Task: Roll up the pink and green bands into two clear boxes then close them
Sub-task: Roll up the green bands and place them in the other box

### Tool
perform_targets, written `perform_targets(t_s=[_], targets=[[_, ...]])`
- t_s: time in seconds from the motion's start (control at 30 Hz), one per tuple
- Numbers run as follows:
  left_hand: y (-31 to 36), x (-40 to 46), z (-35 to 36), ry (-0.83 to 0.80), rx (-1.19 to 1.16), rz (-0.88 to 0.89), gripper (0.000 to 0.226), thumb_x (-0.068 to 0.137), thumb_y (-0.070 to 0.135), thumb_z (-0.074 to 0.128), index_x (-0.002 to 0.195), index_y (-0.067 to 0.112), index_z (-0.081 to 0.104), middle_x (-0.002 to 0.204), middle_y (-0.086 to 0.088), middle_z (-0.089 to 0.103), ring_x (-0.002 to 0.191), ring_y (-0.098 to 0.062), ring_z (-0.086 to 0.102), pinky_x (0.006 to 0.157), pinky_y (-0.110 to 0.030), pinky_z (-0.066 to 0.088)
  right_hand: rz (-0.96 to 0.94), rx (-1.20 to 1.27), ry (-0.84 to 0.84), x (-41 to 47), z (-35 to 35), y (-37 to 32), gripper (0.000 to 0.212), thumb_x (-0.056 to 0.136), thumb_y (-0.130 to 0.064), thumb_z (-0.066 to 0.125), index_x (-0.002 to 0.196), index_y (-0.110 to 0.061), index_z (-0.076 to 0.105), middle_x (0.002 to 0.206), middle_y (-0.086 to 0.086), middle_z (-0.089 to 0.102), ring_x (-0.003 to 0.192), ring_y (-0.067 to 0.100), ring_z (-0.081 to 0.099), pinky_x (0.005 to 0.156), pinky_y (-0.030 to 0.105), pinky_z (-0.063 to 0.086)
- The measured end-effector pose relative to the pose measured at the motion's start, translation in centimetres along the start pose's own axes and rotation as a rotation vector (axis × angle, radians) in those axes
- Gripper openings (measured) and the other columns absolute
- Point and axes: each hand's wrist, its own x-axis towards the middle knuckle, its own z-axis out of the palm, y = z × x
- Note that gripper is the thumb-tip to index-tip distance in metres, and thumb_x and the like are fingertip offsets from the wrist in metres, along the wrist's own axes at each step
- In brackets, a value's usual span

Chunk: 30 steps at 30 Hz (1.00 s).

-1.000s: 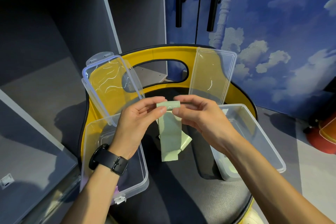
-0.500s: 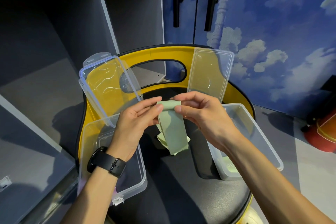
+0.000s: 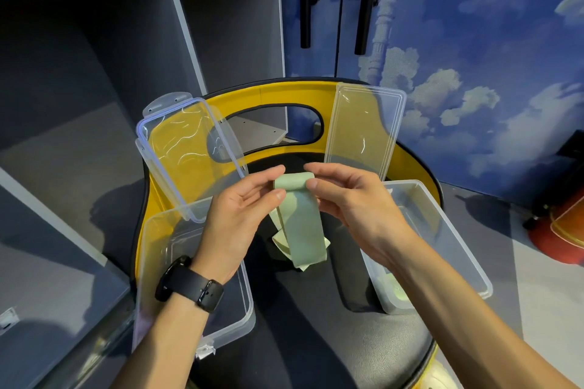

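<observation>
— What is held between the two hands?

— A green band is held above the black seat of a yellow chair. Its top end is rolled into a small coil, and this coil is pinched from both sides: by the left hand with thumb and fingers curled on the left end, and by the right hand in the same way on the right end. The rest of the band is hanging down free, and its lower end is folded on the seat.

— Where are the boxes seen?

— One clear box is placed on the left part of the seat, under the left wrist, where a black watch is worn. Its lid is leaned up against the yellow backrest. The second clear box is placed on the right, partly hidden by the right forearm. Its lid is also stood against the backrest. Both boxes are open.

— Is something already put inside?

— In the near corner of the right box something pale green is seen, but it cannot be told exactly what. At the near end of the left box a pinkish trace is seen, too unclear to be named.

— And around the chair?

— Grey shelves are seen on the left, and a blue wall painted with clouds on the right.
</observation>
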Motion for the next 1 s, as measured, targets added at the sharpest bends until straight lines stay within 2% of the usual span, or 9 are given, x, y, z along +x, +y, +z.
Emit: perform_targets(t_s=[0.17,0.27,0.37,0.47,0.57,0.63,0.73,0.83,1.0], targets=[[-0.7,-0.2,0.7,0.019,0.056,0.013,0.036,0.089,0.0,0.061,0.119,0.02,0.066,0.115,0.007,0.072,0.111,-0.005,0.064,0.086,-0.013,0.049,-0.047,-0.133,0.121,0.0,1.4,1.4,0.03,0.096,-0.018,0.059,0.125,-0.022,0.064,0.118,-0.006,0.07,0.111,0.013,0.064,0.105,0.041,0.047],[-0.7,-0.2,0.7,0.022,0.074,0.026,0.036,0.09,-0.002,0.06,0.119,0.019,0.066,0.118,0.007,0.07,0.111,-0.005,0.064,0.086,-0.013,0.049,-0.05,-0.153,0.13,-0.1,1.4,1.4,0.029,0.095,-0.018,0.06,0.123,-0.022,0.066,0.114,-0.005,0.071,0.108,0.014,0.065,0.102,0.041,0.049],[-0.3,-0.2,0.3,0.018,0.057,0.019,0.037,0.089,-0.004,0.059,0.112,0.023,0.068,0.116,0.01,0.071,0.112,-0.005,0.064,0.085,-0.012,0.048,-0.026,-0.032,0.057,-0.1,0.5,0.6,0.025,0.09,-0.004,0.064,0.113,-0.013,0.07,0.103,0.004,0.075,0.094,0.014,0.071,0.09,0.031,0.056],[-0.1,-0.2,0.1,-0.045,0.005,-0.048,0.039,0.088,0.004,0.064,0.121,0.027,0.064,0.119,0.008,0.069,0.112,-0.01,0.064,0.089,-0.025,0.052,-0.046,0.076,-0.017,-0.2,0.0,0.0,0.025,0.088,0.006,0.062,0.111,-0.003,0.069,0.102,0.01,0.075,0.084,0.012,0.071,0.074,0.019,0.056],[0.0,-0.3,0.2,-0.028,-0.014,-0.111,0.039,0.083,0.027,0.068,0.121,0.036,0.063,0.114,0.003,0.071,0.108,-0.017,0.066,0.092,-0.042,0.053,-0.074,0.088,-0.042,-0.2,0.1,0.1,0.027,0.087,0.009,0.061,0.112,0.0,0.067,0.105,0.013,0.074,0.088,0.016,0.071,0.077,0.021,0.057],[0.1,-0.3,0.3,0.006,-0.03,-0.121,0.034,0.081,0.03,0.072,0.114,0.035,0.066,0.106,0.0,0.073,0.101,-0.016,0.068,0.092,-0.044,0.053,-0.09,0.072,-0.042,-0.2,0.2,0.2,0.028,0.087,0.008,0.061,0.112,-0.002,0.068,0.107,0.013,0.074,0.093,0.018,0.071,0.08,0.023,0.057],[0.0,-0.2,0.2,-0.004,-0.039,-0.119,0.03,0.08,0.027,0.073,0.109,0.033,0.069,0.107,-0.003,0.073,0.1,-0.017,0.068,0.091,-0.04,0.052,-0.089,0.05,-0.022,-0.2,0.4,0.5,0.031,0.088,0.007,0.061,0.114,-0.007,0.068,0.109,0.01,0.074,0.099,0.018,0.07,0.086,0.025,0.055],[0.0,-0.2,0.0,0.001,-0.019,-0.096,0.031,0.079,0.026,0.07,0.108,0.035,0.069,0.108,-0.001,0.073,0.106,-0.018,0.066,0.093,-0.038,0.05,-0.051,-0.027,0.015,-0.1,0.6,0.9,0.032,0.09,-0.006,0.065,0.12,-0.014,0.066,0.112,0.002,0.073,0.108,0.018,0.067,0.1,0.037,0.051],[-0.2,-0.2,0.0,0.008,0.052,-0.06,0.035,0.088,0.01,0.064,0.114,0.034,0.064,0.112,0.005,0.073,0.109,-0.009,0.065,0.093,-0.027,0.05,0.007,-0.123,-0.001,-0.2,0.9,1.1,0.026,0.097,-0.022,0.057,0.12,-0.017,0.068,0.107,-0.001,0.074,0.106,0.016,0.068,0.101,0.04,0.051]])
